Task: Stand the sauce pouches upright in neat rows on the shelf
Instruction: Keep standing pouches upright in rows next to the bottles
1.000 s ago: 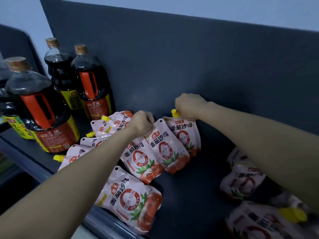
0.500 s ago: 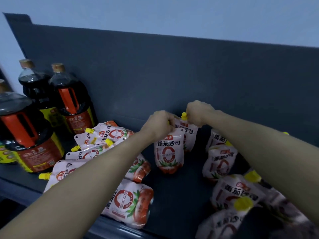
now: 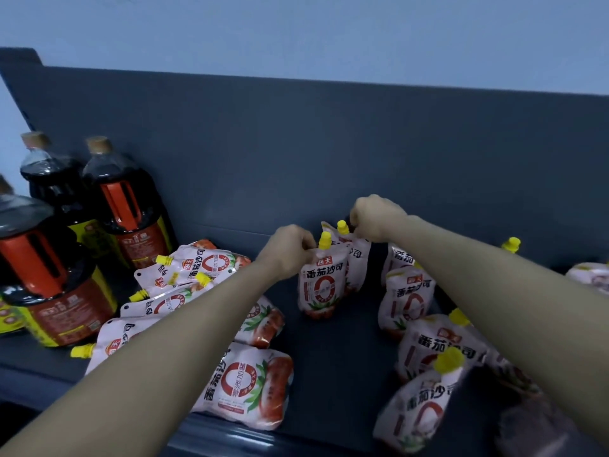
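This is looking like a shop: a dark grey display shelf [image 3: 336, 354] is carrying many identical tomato sauce pouches [image 3: 244, 387], with large dark sauce bottles [image 3: 123, 209] standing left of the pouches.

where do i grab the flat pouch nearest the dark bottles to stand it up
Probably the top seam beside its yellow cap, pinched from above. The pouch lies flat on other pouches, cap end toward the dark bottles, so lifting there should let the full base swing down.
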A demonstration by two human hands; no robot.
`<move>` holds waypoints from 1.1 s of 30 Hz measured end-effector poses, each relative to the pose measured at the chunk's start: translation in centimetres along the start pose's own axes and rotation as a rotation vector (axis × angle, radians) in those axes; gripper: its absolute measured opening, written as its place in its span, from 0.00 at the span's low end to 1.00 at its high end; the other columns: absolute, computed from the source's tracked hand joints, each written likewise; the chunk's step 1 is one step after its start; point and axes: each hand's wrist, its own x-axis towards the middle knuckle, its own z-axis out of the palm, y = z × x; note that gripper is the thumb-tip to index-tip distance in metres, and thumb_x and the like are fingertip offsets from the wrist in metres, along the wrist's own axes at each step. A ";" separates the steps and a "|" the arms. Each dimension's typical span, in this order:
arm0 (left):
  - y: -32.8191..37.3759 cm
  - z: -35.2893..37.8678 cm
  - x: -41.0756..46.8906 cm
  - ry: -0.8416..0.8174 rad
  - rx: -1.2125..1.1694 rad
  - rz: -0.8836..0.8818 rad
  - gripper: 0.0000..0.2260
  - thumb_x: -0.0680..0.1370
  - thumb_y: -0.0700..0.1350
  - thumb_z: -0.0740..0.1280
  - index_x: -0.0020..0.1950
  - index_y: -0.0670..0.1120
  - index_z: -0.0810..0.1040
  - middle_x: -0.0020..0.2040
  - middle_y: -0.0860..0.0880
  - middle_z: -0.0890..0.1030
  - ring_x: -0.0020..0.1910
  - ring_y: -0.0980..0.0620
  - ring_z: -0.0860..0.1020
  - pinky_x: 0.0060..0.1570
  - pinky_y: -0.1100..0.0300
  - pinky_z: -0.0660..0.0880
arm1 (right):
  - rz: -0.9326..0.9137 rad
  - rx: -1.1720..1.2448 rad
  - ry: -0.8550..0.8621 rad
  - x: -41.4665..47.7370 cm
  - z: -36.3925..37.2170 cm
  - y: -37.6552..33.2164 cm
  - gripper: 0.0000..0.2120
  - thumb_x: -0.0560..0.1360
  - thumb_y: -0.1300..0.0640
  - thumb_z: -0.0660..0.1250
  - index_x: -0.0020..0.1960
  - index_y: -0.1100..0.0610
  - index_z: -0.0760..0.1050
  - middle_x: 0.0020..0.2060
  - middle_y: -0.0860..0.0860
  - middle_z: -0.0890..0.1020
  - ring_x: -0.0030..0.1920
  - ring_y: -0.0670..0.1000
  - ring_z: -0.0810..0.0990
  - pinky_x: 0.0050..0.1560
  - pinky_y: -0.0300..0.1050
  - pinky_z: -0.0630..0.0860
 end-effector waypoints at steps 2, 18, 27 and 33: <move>0.1 0.2 0.0 0.013 -0.020 -0.006 0.02 0.73 0.42 0.70 0.42 0.44 0.82 0.39 0.48 0.80 0.40 0.51 0.77 0.38 0.60 0.72 | -0.015 0.011 0.019 -0.6 -0.4 -0.4 0.09 0.73 0.61 0.64 0.51 0.60 0.79 0.46 0.59 0.79 0.40 0.59 0.75 0.36 0.42 0.70; 0.9 -0.8 -1.7 -0.063 -0.134 0.069 0.08 0.73 0.43 0.72 0.50 0.43 0.80 0.47 0.47 0.81 0.47 0.52 0.78 0.49 0.57 0.75 | 0.029 0.026 0.153 -4.4 -2.8 -1.9 0.15 0.74 0.60 0.63 0.60 0.55 0.78 0.58 0.59 0.79 0.56 0.62 0.79 0.47 0.46 0.73; -4.1 -6.5 -5.4 0.100 -0.046 -0.086 0.06 0.72 0.39 0.71 0.47 0.45 0.78 0.37 0.52 0.76 0.34 0.55 0.73 0.32 0.66 0.66 | -0.215 0.071 0.085 -4.8 -2.9 -9.0 0.14 0.77 0.56 0.65 0.61 0.56 0.76 0.58 0.57 0.80 0.57 0.60 0.78 0.58 0.53 0.77; -9.3 -8.6 -10.5 0.071 0.090 -0.294 0.02 0.71 0.38 0.71 0.41 0.40 0.82 0.36 0.46 0.77 0.37 0.48 0.73 0.38 0.60 0.70 | -0.429 0.038 -0.175 -3.1 0.9 -17.0 0.16 0.75 0.55 0.68 0.61 0.57 0.77 0.59 0.55 0.79 0.58 0.57 0.78 0.60 0.51 0.76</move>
